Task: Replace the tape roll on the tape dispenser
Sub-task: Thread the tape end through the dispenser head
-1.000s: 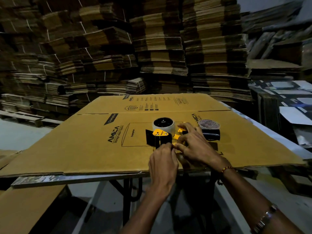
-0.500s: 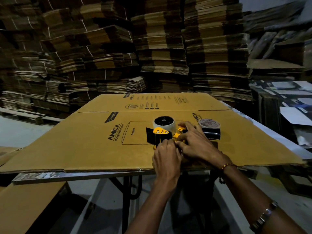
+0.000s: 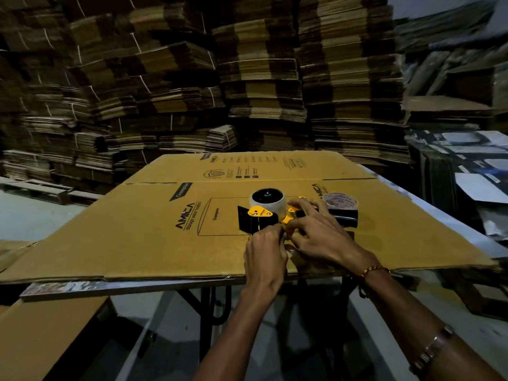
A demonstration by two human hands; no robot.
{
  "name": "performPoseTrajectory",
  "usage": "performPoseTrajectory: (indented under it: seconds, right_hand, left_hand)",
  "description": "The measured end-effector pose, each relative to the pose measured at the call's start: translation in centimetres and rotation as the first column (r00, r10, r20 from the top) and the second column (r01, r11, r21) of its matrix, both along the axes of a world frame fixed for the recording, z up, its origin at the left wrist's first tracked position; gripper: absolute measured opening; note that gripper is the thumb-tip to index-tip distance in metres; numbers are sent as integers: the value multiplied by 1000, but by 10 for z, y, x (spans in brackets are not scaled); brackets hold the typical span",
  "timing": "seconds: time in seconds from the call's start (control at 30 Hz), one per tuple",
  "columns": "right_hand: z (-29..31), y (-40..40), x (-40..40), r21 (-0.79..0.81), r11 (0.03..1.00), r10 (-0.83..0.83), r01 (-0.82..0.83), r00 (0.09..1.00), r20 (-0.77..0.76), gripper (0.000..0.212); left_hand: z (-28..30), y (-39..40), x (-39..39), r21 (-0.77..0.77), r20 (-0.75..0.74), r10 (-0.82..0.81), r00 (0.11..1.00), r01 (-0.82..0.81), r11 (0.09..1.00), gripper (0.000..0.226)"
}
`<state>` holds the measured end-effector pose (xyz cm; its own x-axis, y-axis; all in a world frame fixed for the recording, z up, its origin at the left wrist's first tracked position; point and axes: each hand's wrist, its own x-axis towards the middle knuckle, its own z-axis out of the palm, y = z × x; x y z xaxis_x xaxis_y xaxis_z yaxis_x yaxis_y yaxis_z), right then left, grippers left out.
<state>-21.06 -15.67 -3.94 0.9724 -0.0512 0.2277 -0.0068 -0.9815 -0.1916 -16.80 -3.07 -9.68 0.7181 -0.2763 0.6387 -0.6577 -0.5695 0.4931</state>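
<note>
Here, both hands pinch at the tape dispenser point(image 3: 261, 215): left hand point(image 3: 265, 250) nearer its front, right hand point(image 3: 320, 235) over the handle; what they grip is hidden.

Dim room—stacks of flattened cardboard point(image 3: 247, 78) line the back wall behind a metal-legged table point(image 3: 82, 288).
</note>
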Motion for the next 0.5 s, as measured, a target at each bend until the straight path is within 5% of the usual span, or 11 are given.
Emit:
performPoseTrajectory:
  seconds: [0.17,0.27,0.37,0.5]
  right_hand:
    - [-4,-1,-1,-4,999,40,-40,999,30,18]
    - [-1,-5,-6,60,991,99,-116,968,232,15]
    - [9,-15,-9,34,998,36,-48,961,273,51]
    - [10,-20,3,-79,991,-104,105,995,5,94]
  left_hand:
    - [2,5,11,-60,-61,-4,998,0,998,14]
    - [1,7,15,-84,-100,-18,995,10,996,16]
    - [2,15,21,-78,-129,-50,990,40,996,15]
    - [6,28,28,-56,-153,-73,985,66,996,13]
